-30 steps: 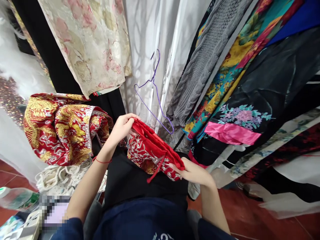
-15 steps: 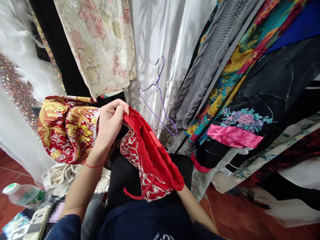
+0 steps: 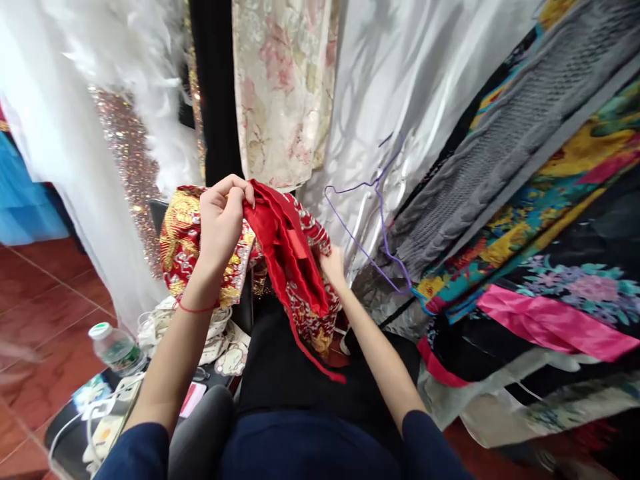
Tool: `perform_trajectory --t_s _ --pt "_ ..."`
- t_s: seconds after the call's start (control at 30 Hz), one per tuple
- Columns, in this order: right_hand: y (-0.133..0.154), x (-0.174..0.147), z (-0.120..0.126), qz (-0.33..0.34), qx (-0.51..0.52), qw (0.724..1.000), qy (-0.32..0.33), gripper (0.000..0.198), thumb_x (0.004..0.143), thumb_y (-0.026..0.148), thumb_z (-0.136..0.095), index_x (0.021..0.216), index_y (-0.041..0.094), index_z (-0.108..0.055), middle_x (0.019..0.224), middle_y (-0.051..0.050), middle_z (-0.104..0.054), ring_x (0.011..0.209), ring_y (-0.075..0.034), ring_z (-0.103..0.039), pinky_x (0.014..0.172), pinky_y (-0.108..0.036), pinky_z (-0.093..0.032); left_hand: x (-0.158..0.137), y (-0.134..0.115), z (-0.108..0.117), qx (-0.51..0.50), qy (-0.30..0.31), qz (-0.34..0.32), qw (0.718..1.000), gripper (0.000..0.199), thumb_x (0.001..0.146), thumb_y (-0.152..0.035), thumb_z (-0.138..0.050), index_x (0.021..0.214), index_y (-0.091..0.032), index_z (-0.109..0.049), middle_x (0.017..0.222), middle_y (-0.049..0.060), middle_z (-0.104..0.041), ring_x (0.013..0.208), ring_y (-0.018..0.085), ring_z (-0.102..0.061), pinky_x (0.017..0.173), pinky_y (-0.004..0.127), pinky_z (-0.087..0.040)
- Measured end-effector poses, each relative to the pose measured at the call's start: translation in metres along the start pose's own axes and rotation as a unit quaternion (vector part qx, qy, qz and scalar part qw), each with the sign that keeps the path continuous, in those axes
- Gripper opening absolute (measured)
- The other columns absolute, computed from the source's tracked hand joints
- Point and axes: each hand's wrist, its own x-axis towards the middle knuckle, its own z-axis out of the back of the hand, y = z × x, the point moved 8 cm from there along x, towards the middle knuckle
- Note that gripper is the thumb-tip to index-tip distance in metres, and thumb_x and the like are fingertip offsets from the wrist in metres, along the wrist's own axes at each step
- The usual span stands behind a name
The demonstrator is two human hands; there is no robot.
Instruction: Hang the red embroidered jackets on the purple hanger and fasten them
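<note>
Head view shows no writing that can be read; the label on the water bottle [image 3: 116, 347] at lower left is too small to make out. Left hand [image 3: 220, 220] is raised with the forearm reaching up and forward, a thin red string round the wrist, and its fingers are pinched shut on the top edge of the red garment [image 3: 293, 267]. Right hand [image 3: 333, 265] reaches forward lower down, fingers closed on the garment's embroidered right side, partly hidden by the cloth. That garment hangs in front of the person above the black cloth [image 3: 280, 373] on the lap, its long axis running from upper left down to lower right, plain red lining facing the camera. A purple hanger [image 3: 373, 230] hangs just right of it, against silvery fabric [image 3: 400, 120].
</note>
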Motion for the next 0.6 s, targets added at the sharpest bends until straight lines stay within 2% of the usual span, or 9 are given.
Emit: perform_trajectory --t_s 0.07,0.13,0.2,0.33,0.43,0.5,0.57,0.6 --pt "0.011 0.033 0.0 0.007 -0.004 1.0 -0.023 0.019 0.083 0.019 -0.051 0.08 0.01 -0.068 0.077 -0.007 -0.069 0.074 -0.021 -0.059 0.077 -0.036 -0.051 0.003 0.0 0.024 0.009 -0.031 -0.019 0.999 0.03 0.087 -0.018 -0.054 0.058 -0.021 -0.051 0.058 -0.002 -0.049 0.051 0.009 -0.039 0.049 0.024 -0.035" --pt "0.031 0.062 0.003 0.034 -0.006 0.998 -0.051 0.018 0.079 0.016 -0.049 0.082 0.013 -0.067 0.08 -0.007 -0.069 0.078 -0.02 -0.059 0.082 -0.035 -0.049 0.002 -0.001 0.044 0.014 -0.051 -0.025 0.998 0.029 0.089 -0.019 -0.054 0.06 -0.022 -0.051 0.06 -0.002 -0.05 0.053 0.011 -0.041 0.051 0.025 -0.038" --pt "0.064 0.085 0.006 0.108 -0.015 0.989 -0.097 0.021 0.078 0.015 -0.046 0.085 0.014 -0.066 0.083 -0.007 -0.069 0.08 -0.02 -0.059 0.084 -0.035 -0.049 -0.005 -0.005 0.062 0.025 -0.084 -0.037 0.995 0.026 0.091 -0.021 -0.052 0.064 -0.024 -0.052 0.066 0.0 -0.053 0.059 0.012 -0.047 0.057 0.025 -0.043" --pt "0.132 0.115 -0.014 0.204 -0.043 0.971 -0.117 0.036 0.085 0.014 -0.038 0.106 0.013 -0.068 0.097 -0.01 -0.07 0.094 -0.023 -0.063 0.092 -0.04 -0.05 -0.037 -0.01 0.099 0.059 -0.228 -0.106 0.966 0.013 0.087 -0.022 -0.048 0.076 -0.024 -0.053 0.078 0.001 -0.057 0.078 0.014 -0.057 0.077 0.026 -0.05" --pt "0.178 0.124 -0.051 0.248 -0.092 0.96 -0.094 0.046 0.091 0.014 -0.032 0.125 0.014 -0.063 0.116 -0.014 -0.067 0.113 -0.027 -0.06 0.099 -0.047 -0.047 -0.071 0.005 0.129 0.076 -0.332 -0.122 0.932 0.007 0.083 -0.026 -0.051 0.078 -0.023 -0.051 0.077 -0.001 -0.053 0.081 0.015 -0.058 0.086 0.028 -0.051" --pt "0.203 0.117 -0.088 0.292 -0.129 0.946 -0.052 0.051 0.093 0.014 -0.031 0.137 0.016 -0.056 0.127 -0.014 -0.063 0.123 -0.03 -0.055 0.103 -0.051 -0.044 -0.091 0.025 0.158 0.093 -0.386 -0.083 0.914 0.013 0.087 -0.034 -0.046 0.083 -0.023 -0.051 0.086 0.001 -0.056 0.097 0.018 -0.061 0.098 0.032 -0.048" --pt "0.218 0.097 -0.129 0.335 -0.156 0.929 0.01 0.056 0.091 0.013 -0.035 0.145 0.019 -0.049 0.133 -0.013 -0.061 0.129 -0.032 -0.052 0.105 -0.055 -0.042 -0.099 0.052 0.189 0.103 -0.383 0.008 0.918 0.031 0.095 -0.043 -0.03 0.099 -0.022 -0.052 0.111 0.007 -0.06 0.13 0.021 -0.049 0.114 0.036 -0.037" --pt "0.221 0.084 -0.149 0.347 -0.166 0.922 0.047 0.06 0.089 0.011 -0.038 0.148 0.02 -0.046 0.133 -0.012 -0.061 0.129 -0.032 -0.051 0.106 -0.056 -0.041 -0.098 0.068 0.202 0.104 -0.345 0.067 0.93 0.042 0.098 -0.047 -0.019 0.109 -0.021 -0.051 0.125 0.01 -0.058 0.144 0.021 -0.034 0.12 0.037 -0.029"
